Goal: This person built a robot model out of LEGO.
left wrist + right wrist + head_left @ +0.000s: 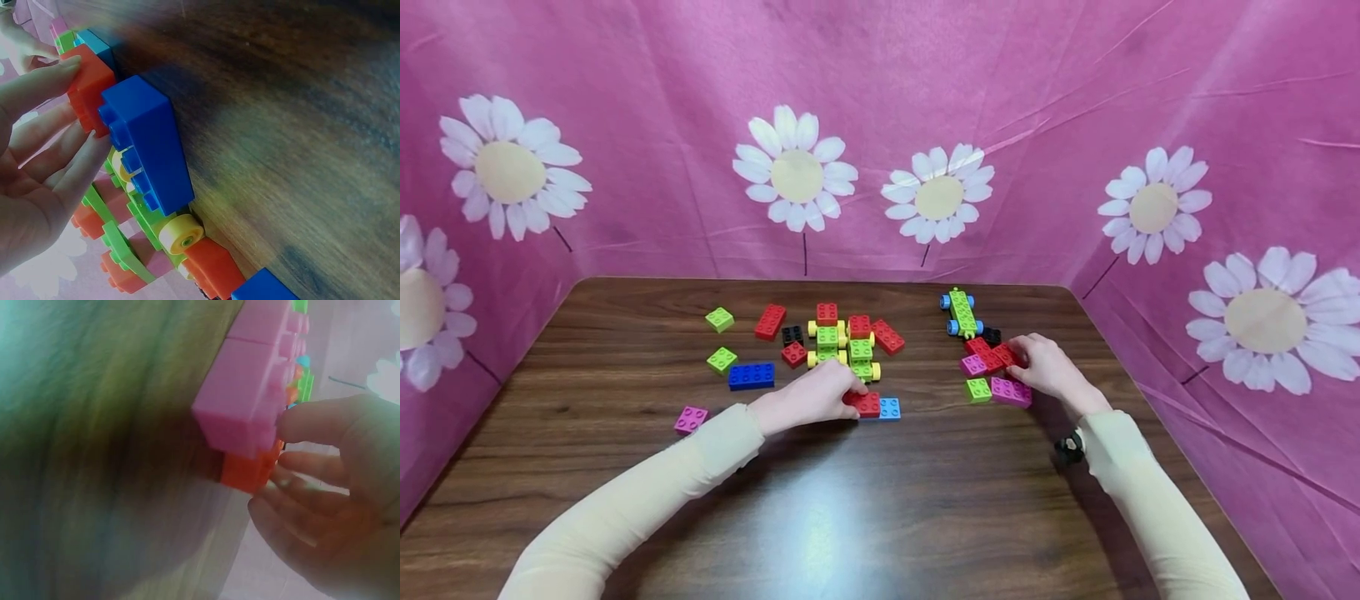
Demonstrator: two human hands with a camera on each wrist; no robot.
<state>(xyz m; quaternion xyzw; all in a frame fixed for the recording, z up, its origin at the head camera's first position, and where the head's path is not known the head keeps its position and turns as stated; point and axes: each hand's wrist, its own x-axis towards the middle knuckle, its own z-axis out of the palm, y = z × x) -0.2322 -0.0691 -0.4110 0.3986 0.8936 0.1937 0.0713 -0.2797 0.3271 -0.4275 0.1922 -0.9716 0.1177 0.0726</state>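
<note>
My left hand pinches a red brick between thumb and fingers. Beside this brick, a light blue brick shows at its right end. In the left wrist view a dark blue brick stands just below the fingers; the hand covers it in the head view. My right hand is at the right-hand pile, its relaxed fingertips right at the end of a red brick. Close to the thumb lies a pink brick.
Two yellow-wheeled green cars with red bricks stand mid-table. A blue-wheeled green car base is behind the right pile. Leftward lie a blue brick, a green brick and a pink brick. A flowered pink cloth surrounds the table.
</note>
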